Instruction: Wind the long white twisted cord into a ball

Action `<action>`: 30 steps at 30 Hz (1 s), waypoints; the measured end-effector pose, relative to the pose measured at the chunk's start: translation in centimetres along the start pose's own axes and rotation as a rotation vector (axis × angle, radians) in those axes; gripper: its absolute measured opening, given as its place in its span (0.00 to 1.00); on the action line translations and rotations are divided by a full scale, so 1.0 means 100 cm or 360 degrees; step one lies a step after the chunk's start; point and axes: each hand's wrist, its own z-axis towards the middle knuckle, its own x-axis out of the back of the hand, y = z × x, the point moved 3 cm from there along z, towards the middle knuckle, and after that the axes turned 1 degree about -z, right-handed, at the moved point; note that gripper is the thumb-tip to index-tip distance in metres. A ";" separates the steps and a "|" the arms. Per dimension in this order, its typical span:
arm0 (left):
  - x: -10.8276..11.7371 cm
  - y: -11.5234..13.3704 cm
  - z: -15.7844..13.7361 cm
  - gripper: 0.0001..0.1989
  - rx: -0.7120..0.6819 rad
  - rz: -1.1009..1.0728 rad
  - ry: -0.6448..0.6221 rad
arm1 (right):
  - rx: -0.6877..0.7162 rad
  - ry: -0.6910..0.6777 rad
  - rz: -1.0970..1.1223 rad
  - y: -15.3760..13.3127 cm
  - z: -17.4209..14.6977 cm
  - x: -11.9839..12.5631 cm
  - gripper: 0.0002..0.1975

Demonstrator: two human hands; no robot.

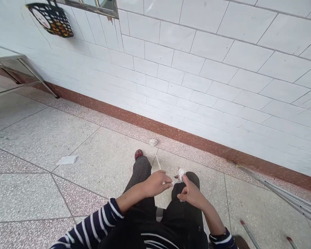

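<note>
Head view, nearest first: striped sleeves (93, 223) and dark trousers (182, 223) fill the bottom, knees bent. Above the lap, the left hand (157, 184) has its grip pinched, thumb against fingers, on white cord (181, 174). A short length crosses the gap to the right hand (194, 196), where the cord is wrapped around the extended finger area. That hand's other fingers curl near the thumb; whether its grip presses on any cord, I cannot tell.

Beyond the left hand, a strand runs toward a small ball of cord (153, 142) on the speckled floor (98, 148), near the red-brown skirting (158, 128). A dark red shoe (138, 154) shows just before it; white paper (67, 159) lies farther left, pale metal poles (282, 195) at right. Behind rises the white tiled wall (223, 65), with a metal-legged table (5, 55) and patterned bag (54, 22) at left.
</note>
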 end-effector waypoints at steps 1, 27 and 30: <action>0.008 0.002 0.003 0.12 -0.0055 0.0057 0.0041 | -0.0016 -0.0075 0.0022 0.003 -0.001 -0.005 0.49; 0.036 -0.006 0.020 0.17 -0.0156 0.0195 0.0137 | 0.0023 -0.0412 0.0292 -0.013 -0.016 -0.019 0.42; 0.035 -0.007 0.025 0.18 -0.0251 0.0206 0.0138 | 0.0098 -0.0522 0.0743 -0.021 -0.027 -0.021 0.37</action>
